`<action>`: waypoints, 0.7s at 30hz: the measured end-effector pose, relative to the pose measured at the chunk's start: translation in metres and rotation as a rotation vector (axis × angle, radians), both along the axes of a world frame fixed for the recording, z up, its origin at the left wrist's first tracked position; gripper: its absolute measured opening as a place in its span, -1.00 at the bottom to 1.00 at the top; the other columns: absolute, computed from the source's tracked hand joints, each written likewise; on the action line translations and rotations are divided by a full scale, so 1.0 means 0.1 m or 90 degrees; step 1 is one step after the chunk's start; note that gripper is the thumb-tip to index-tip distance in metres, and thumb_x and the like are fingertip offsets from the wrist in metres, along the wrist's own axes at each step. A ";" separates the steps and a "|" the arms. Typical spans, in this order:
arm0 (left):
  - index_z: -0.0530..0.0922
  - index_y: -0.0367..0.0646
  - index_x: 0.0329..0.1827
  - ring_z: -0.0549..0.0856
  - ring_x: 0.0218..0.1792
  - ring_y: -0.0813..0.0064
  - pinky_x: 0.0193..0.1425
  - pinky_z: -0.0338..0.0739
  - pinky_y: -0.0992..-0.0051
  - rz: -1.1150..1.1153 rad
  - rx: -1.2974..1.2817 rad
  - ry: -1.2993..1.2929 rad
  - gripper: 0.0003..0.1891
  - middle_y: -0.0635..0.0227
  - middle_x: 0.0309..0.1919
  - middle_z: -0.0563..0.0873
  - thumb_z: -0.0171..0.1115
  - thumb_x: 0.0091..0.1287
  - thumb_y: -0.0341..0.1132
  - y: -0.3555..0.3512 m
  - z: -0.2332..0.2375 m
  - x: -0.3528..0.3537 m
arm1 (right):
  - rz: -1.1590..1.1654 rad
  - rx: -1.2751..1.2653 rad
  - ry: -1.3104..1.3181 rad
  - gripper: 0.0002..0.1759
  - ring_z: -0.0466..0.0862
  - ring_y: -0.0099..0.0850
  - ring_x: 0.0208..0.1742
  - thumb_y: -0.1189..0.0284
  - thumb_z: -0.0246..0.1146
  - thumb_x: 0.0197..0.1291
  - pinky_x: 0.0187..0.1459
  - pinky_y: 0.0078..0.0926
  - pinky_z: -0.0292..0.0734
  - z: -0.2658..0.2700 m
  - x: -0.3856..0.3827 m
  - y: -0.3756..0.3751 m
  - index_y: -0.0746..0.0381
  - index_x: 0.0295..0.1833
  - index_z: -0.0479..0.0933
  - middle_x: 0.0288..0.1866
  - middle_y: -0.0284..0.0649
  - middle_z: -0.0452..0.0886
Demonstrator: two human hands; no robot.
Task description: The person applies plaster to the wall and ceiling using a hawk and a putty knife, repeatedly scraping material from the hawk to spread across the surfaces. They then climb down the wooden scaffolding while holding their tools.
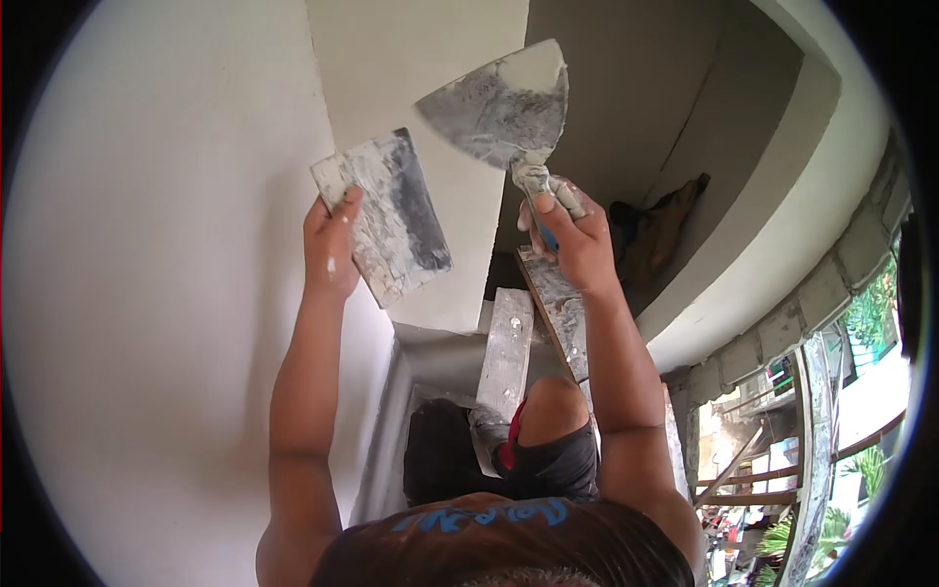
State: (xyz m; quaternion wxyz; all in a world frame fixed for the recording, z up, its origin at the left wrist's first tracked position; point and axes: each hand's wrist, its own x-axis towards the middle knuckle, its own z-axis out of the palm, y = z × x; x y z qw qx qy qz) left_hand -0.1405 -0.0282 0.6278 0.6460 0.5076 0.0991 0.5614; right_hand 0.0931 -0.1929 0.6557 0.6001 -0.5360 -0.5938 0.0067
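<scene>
My left hand (334,240) grips a flat rectangular plate (396,215) by its left edge, thumb on top. Pale putty covers much of that plate, with a dark grey strip bare along its right side. In my right hand (572,230) is a putty knife (504,108), held upright by its handle, the wide blade pointing up and to the left. Putty smears the blade and clots around its neck. The two tools are apart, the blade above and right of the plate. Splashes of putty mark both hands.
A smooth pale wall (176,245) rises close on my left, with a corner panel (421,59) ahead. Putty-stained planks (508,342) lie below by my legs. On the right, a curved ledge (753,284) borders an opening to the outdoors with plants (866,470).
</scene>
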 end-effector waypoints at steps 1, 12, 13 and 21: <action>0.39 -0.39 0.26 0.64 0.07 0.33 0.22 0.54 0.32 0.004 -0.007 -0.004 -0.61 0.14 0.11 0.61 0.07 0.49 -0.31 0.10 -0.05 -0.03 | 0.292 -0.139 0.272 -0.65 0.55 -0.53 -0.56 0.21 0.19 0.40 -0.61 -0.59 0.39 0.03 0.01 -0.04 0.26 0.06 0.57 -0.39 -0.22 0.62; 0.34 -0.39 0.36 0.55 0.25 0.19 0.34 0.48 0.25 -0.007 0.177 -0.207 -0.53 0.07 0.25 0.54 0.08 0.42 -0.38 0.27 0.77 -0.12 | 0.153 -0.222 0.402 -0.69 0.38 -0.64 -0.70 0.16 0.19 0.39 -0.71 -0.64 0.18 -0.78 0.35 0.19 0.20 -0.21 0.53 -0.57 -0.37 0.50; 0.39 -0.42 0.30 0.62 0.14 0.26 0.28 0.50 0.33 0.063 0.290 -0.171 -0.57 0.07 0.17 0.59 0.14 0.39 -0.45 0.28 1.08 -0.05 | 0.062 -0.251 0.366 -0.70 0.38 -0.64 -0.68 0.17 0.18 0.40 -0.68 -0.62 0.20 -0.91 0.37 0.17 0.20 -0.20 0.53 -0.58 -0.39 0.49; 0.40 -0.15 0.39 0.45 0.37 0.15 0.49 0.29 0.23 0.620 0.932 0.594 -0.50 0.10 0.40 0.43 0.06 0.35 -0.46 0.76 2.26 1.13 | 0.105 -0.382 0.233 -0.72 0.41 -0.65 -0.57 0.24 0.21 0.41 -0.51 -0.59 0.32 -1.31 0.19 0.10 0.24 -0.26 0.50 -0.56 -0.42 0.49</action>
